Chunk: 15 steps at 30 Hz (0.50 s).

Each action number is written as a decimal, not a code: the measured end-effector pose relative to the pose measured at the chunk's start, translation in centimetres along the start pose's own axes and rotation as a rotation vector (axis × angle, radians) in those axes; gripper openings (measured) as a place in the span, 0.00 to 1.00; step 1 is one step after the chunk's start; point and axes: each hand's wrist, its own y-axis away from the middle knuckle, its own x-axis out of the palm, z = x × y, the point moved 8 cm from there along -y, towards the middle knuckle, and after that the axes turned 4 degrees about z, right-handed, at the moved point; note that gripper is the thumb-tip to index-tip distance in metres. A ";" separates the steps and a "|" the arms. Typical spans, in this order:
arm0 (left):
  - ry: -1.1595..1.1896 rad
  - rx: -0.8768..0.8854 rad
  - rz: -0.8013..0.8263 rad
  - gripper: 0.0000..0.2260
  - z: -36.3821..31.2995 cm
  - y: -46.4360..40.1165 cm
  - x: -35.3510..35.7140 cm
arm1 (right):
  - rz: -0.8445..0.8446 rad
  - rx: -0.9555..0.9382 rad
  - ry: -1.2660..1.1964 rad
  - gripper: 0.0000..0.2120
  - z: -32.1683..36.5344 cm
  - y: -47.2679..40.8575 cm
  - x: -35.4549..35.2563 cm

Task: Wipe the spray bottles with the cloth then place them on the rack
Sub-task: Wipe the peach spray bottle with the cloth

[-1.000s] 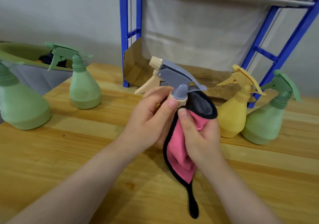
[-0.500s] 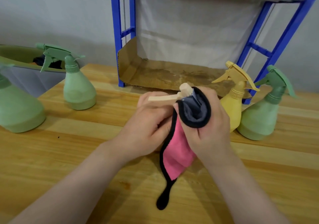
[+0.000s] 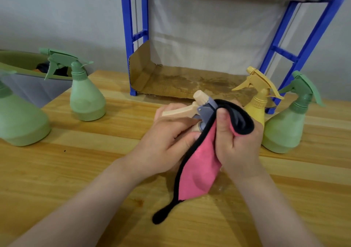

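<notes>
Over wooden table (image 3: 79, 170), hands (image 3: 201, 142) gripping spray bottle (image 3: 204, 106), pink cloth (image 3: 199, 170)

- Likely a home utility or storage corner, though it is hard to be sure.
- A light wooden plank table (image 3: 57, 170) stands against a plain grey wall (image 3: 57, 18).
- A blue metal shelving rack (image 3: 126, 37) lined with brown cardboard (image 3: 180, 83) stands on it.

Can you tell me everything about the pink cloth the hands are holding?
The cloth is bright pink on one side and grey on the other, with a black edge all round. It looks soft and fuzzy. The right hand grips its top part, folded over the head of the beige and grey spray bottle, which the left hand holds. The rest hangs down, and a black corner tail lies on the wooden table.
</notes>
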 end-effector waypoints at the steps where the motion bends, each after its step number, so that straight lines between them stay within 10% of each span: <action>1: 0.039 -0.004 -0.007 0.07 0.0 0.0 -0.2 | 0.043 0.009 -0.028 0.15 -0.2 0.0 0.4; 10: 0.133 -0.001 -0.011 0.16 0.0 -0.4 0.1 | 0.025 -0.024 0.198 0.23 0.1 -0.2 0.2; 15: 0.061 0.042 -0.040 0.07 -0.1 -0.4 -0.4 | 0.029 0.230 -0.155 0.22 -1.1 0.0 0.7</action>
